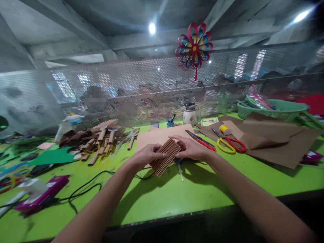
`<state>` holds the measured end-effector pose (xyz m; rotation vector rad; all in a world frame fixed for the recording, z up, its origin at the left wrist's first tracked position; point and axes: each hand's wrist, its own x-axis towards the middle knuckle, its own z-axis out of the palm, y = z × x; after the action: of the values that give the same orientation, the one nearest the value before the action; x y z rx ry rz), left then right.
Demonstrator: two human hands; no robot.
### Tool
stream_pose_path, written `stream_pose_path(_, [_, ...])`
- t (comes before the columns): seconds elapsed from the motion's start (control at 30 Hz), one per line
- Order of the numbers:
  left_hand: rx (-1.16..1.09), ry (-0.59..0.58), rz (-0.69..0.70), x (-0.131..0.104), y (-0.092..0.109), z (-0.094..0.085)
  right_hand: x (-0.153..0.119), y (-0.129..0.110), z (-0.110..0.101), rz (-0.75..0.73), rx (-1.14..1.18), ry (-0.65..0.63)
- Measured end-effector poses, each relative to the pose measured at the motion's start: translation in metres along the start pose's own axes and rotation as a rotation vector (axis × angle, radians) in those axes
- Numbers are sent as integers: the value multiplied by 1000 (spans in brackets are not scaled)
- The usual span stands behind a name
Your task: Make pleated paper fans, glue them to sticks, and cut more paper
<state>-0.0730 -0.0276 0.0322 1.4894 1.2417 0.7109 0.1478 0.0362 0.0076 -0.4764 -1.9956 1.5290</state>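
Observation:
Between my hands, just above the green table, is a piece of brown paper folded in narrow accordion pleats point(165, 158). My left hand point(149, 154) grips its left edge, with the thumb lying on the pleats. On the other side my right hand point(190, 147) holds the upper right edge between thumb and fingers. A flat sheet of tan paper point(146, 137) lies behind my hands. To the right of it rest a red-handled cutter or blade point(202, 140) and scissors point(231, 144) with one yellow and one red handle loop.
Brown paper sheets point(280, 148) and a yellow thread spool point(225, 129) lie right, before a green basket point(291, 107). A lidded bottle point(189, 114) stands at the back. Left are rolled paper pieces point(101, 141), a black cable point(86, 179) and a purple power strip point(45, 195).

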Motion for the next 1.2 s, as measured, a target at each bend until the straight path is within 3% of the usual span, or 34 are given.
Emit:
stream_pose_path(0.13, [-97,5,45,7,-9,-5,-1,0,2,30,238,32])
stream_pose_path(0.37, [-145,-60,112,7,-23,4,3,0,11,72,190,99])
stream_pose_path(0.5, [3,-26,176,6,-22,14,7,8,14,43,211,169])
stream_pose_path(0.7, [326,178,240,6,-31,22,10,17,23,32,168,253])
stream_pose_path(0.83, [416,214,248,6,-35,23,9,14,29,55,169,291])
stream_pose_path(0.97, [241,204,246,7,-33,22,9,11,28,70,102,290])
stream_pose_path(1.2, [-108,70,163,-4,-24,5,6,4,13,27,106,308])
